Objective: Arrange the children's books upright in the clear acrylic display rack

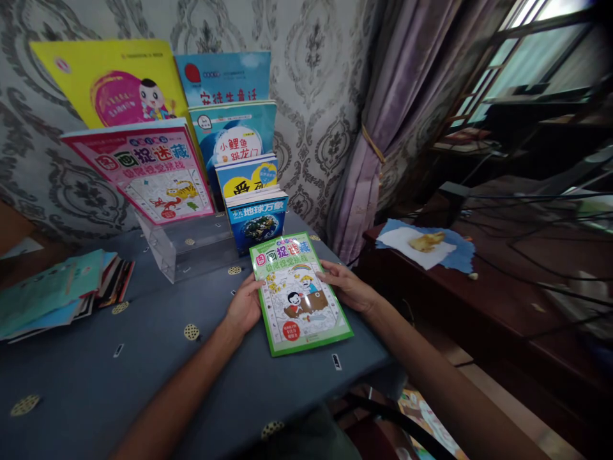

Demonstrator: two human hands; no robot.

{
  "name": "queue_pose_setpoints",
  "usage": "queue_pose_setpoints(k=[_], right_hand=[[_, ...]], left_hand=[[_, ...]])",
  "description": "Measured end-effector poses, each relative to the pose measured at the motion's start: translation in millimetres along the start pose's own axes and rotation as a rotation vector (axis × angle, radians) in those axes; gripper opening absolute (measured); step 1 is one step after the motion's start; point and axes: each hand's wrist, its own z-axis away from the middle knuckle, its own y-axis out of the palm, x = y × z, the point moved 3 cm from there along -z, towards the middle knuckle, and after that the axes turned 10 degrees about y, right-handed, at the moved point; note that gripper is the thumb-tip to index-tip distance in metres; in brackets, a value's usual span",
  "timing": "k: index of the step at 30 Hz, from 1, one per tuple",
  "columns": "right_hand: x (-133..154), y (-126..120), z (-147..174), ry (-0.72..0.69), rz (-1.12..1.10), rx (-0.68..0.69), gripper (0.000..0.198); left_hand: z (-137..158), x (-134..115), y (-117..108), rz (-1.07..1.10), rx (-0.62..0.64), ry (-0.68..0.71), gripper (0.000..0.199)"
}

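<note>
A green-bordered picture book (306, 300) is held by both my hands above the near right part of the table, its cover facing up. My left hand (245, 305) grips its left edge and my right hand (348, 286) its upper right edge, thumbs on the cover. Just beyond it stands a clear acrylic book rack (163, 255). A pink picture book (148, 169) and a large yellow book (115, 83) stand on the rack's left side. On its right side, a blue book with a globe (258, 223) stands in front of several other upright books.
A loose pile of books (57, 287) lies at the table's left. The patterned grey tablecloth (163, 377) covers the table up to the wallpapered wall. A tied purple curtain (364, 147) hangs behind. To the right, a dark wooden desk (507, 281) carries cables and a blue cloth (460, 246).
</note>
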Motion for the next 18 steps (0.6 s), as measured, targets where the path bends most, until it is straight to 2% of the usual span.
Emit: queue_pose_setpoints(k=[5,18], right_hand=[[-0.4,-0.3,0.5,0.009,-0.025,0.005,0.051],[-1.5,-1.8,0.2,0.028,-0.016,-0.031,0.053]], left_hand=[[-0.2,-0.9,0.3,0.000,0.009,-0.010,0.057],[-0.9,2.0,-2.3,0.004,-0.087,-0.023,0.048]])
